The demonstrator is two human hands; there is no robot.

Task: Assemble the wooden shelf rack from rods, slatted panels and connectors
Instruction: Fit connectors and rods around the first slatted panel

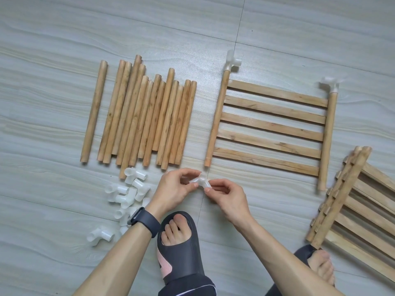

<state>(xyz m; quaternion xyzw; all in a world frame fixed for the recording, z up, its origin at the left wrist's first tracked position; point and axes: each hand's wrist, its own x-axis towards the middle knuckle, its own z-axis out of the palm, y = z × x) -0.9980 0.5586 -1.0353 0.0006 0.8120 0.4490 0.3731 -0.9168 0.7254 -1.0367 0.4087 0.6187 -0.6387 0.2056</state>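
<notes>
The grey wood-grain floor (pixel 53 28) carries everything. Biggest on it is the slatted panel (pixel 271 127), lying flat ahead to my right, with a white fitting on the far end of each side rod and both near ends bare. A stack of further panels (pixel 350 201) lies at my far right. To the left the loose rods (pixel 145 118) lie side by side, and just below them, by my left wrist, is the pile of spare connectors (pixel 128 193). Smallest is the white connector (pixel 201 181) I hold off the floor between both hands, near the panel's bare near-left rod end (pixel 207 163). My left hand (pixel 173 191) pinches one socket between thumb and fingertips, my right hand (pixel 228 195) pinches the other, spare fingers loosely curled. The risk, I judge, is orientation: pushed on with its sockets facing wrongly, it won't match the far fittings; a skewed push could jam it or slide the panel
</notes>
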